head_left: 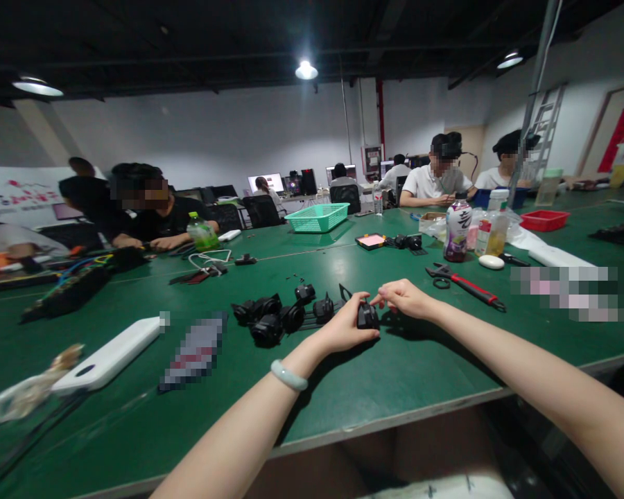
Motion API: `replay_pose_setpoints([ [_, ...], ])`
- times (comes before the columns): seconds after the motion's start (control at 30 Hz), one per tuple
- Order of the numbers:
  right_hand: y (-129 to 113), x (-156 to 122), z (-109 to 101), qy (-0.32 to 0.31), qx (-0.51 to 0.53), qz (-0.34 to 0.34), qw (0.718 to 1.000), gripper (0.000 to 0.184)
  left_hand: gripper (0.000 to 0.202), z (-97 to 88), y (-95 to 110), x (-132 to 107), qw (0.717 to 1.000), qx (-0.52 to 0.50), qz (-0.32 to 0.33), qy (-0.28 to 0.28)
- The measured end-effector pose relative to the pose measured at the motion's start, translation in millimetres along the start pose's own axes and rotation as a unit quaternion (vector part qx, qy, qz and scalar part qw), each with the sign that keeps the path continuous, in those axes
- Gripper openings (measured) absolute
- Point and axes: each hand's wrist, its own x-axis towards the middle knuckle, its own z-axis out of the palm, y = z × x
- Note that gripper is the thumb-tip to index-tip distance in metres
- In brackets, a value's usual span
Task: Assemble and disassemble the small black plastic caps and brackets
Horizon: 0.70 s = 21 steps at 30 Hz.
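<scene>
My left hand (347,327), with a pale bangle on the wrist, grips a small black plastic part (367,316) just above the table between thumb and fingers. My right hand (406,298) is at the part's right side, its fingers curled in and the index fingertip at the upper edge of the part. Whether anything small sits in those fingers is hidden. Left of my hands lies a cluster of similar black parts (267,330), with another black part (305,292) behind it. A few tiny dark pieces (295,276) lie farther back.
Red-handled pliers (473,287) lie to the right on the green table (421,360). Bottles, including a purple-labelled bottle (456,229), stand behind them. A white power bank-like device (111,355) lies left. Farther back are a green basket (319,218) and several people seated around.
</scene>
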Motion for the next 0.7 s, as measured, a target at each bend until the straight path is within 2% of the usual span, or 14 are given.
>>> replay_pose_setpoints([
  [0.37, 5.3, 0.4, 5.6, -0.026, -0.038, 0.053, 0.998, 0.059, 0.069, 0.6, 0.0, -0.2, 1.0, -0.009, 0.003, 0.004],
  [0.53, 6.4, 1.2, 6.7, -0.048, -0.067, 0.049, 0.995, 0.059, 0.07, 1.5, -0.8, -0.3, 1.0, -0.012, 0.008, 0.01],
  [0.7, 1.7, 1.0, -0.2, -0.023, -0.059, 0.038, 0.997, 0.057, 0.069, 1.1, -0.8, -0.4, 1.0, -0.01, 0.008, 0.008],
])
